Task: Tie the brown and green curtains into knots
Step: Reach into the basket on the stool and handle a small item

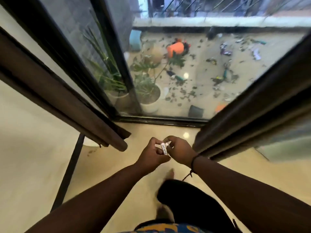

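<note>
A brown curtain (55,91) hangs on the left of the glass door, its lower end loose just above the floor. Another dark brown curtain (249,115) hangs on the right, with a pale green sheer curtain (286,140) beside it at the right edge. Neither shows a knot. My left hand (151,155) and my right hand (180,151) meet in the middle over the floor, between the two curtains. Together they pinch a small white label with printed letters (164,147). Neither hand touches a curtain.
A glass door with a black frame (159,120) stands straight ahead. Behind it a balcony holds potted plants (148,93), an orange container (175,48) and scattered leaves. A black metal leg (70,167) stands at the left. My leg (188,199) is over the beige floor.
</note>
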The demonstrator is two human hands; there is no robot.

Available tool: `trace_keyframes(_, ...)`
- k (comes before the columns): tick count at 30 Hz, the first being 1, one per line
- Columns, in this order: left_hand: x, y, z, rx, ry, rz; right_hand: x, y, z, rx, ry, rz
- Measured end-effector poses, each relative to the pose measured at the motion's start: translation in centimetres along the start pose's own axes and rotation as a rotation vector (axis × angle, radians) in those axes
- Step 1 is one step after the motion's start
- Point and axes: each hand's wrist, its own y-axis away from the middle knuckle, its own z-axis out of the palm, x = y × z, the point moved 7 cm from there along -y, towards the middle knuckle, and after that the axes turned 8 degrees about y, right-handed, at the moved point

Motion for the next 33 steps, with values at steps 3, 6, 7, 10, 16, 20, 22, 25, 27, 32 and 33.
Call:
trace_keyframes(3, 2.7, 4.4, 5.3, -0.025, -0.044, 0.071, 3.0, 7.3, -3.9, 0.034, 0.024, 0.013)
trace_keyframes(6, 5.1, 7.7, 11.9, -0.113, -0.191, 0.170, 7.8, 13.7, -6.7, 0.049, 0.072, 0.041)
trace_keyframes(7, 5.5, 8.2, 14.1, -0.127, -0.217, 0.190, 9.3, 15.5, -7.8, 0.062, 0.070, 0.046)
trace_keyframes(10, 7.0, 11.0, 24.0, -0.188, -0.250, 0.224, 16.3, 23.1, -11.7, 0.139, 0.078, 0.101)
trace_keyframes(16, 7.3, 15.8, 48.6, -0.378, -0.299, 0.245, 34.6, 39.5, -18.7, 0.302, 0.031, 0.263)
trace_keyframes(20, 7.9, 20.4, 65.6, -0.515, -0.315, 0.234, 48.2, 52.3, -23.4, 0.410, -0.038, 0.443)
trace_keyframes(22, 8.3, 22.5, 72.7, -0.590, -0.355, 0.239, 54.4, 57.9, -25.2, 0.450, -0.071, 0.547)
trace_keyframes(25, 8.3, 24.2, 81.6, -0.710, -0.441, 0.280, 61.7, 64.6, -26.9, 0.519, -0.134, 0.657)
trace_keyframes(27, 7.9, 24.8, 87.4, -0.790, -0.517, 0.291, 66.2, 68.0, -27.7, 0.547, -0.163, 0.719)
trace_keyframes(32, 8.3, 23.9, 101.7, -0.867, -0.574, 0.292, 77.4, 73.7, -30.8, 0.586, -0.218, 0.839)
trace_keyframes(33, 8.5, 23.7, 104.7, -0.883, -0.586, 0.287, 79.5, 74.7, -31.8, 0.583, -0.212, 0.852)
